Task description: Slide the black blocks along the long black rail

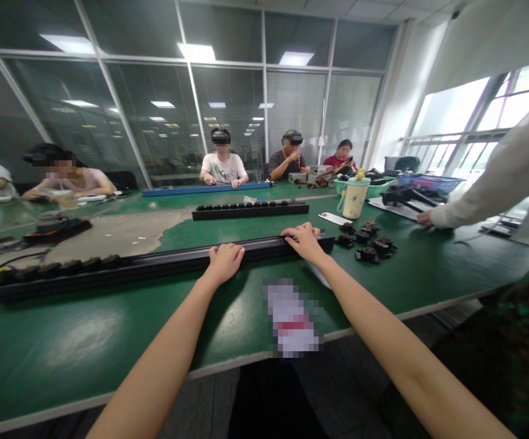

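Note:
A long black power-strip housing point(154, 263) lies across the green table point(63, 347) in front of me, with several black socket modules seated in its left part. My left hand point(224, 261) is curled over the housing's near edge around its middle. My right hand point(304, 239) grips the housing near its right end, fingers bent over the top. A small heap of loose black socket modules point(368, 239) lies just right of that end.
A second black strip point(250, 210) and a blue strip point(204, 189) lie farther back. A cream cup point(354, 196) and a phone point(334, 218) stand behind the modules. Several seated people work along the far side; a person's white sleeve point(497, 183) reaches in at the right.

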### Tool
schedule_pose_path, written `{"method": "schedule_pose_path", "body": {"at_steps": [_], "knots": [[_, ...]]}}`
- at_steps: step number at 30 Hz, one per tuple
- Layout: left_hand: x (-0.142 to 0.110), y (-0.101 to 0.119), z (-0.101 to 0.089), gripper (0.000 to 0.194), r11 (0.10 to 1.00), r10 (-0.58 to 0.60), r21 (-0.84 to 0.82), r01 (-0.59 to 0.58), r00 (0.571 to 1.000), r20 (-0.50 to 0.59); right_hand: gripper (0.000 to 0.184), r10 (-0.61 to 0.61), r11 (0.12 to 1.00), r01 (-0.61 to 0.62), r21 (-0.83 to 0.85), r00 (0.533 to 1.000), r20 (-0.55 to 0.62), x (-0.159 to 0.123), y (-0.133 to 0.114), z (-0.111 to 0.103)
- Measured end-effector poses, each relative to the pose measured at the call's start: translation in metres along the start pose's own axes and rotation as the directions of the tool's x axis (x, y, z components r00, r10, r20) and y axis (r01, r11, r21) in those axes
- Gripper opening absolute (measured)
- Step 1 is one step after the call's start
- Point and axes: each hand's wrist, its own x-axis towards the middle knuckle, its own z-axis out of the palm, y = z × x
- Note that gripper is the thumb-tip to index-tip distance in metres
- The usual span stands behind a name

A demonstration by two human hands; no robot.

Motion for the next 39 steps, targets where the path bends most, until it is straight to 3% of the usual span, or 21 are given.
{"method": "schedule_pose_path", "body": {"at_steps": [39], "knots": [[-0.0002, 0.0006, -0.0014, 0.042, 1.000, 0.000, -0.013, 0.000, 1.000, -0.010, 0.033, 0.032, 0.999, -0.032, -0.039, 0.999, -0.020, -0.0007, -0.0012, -0.0028]]}}
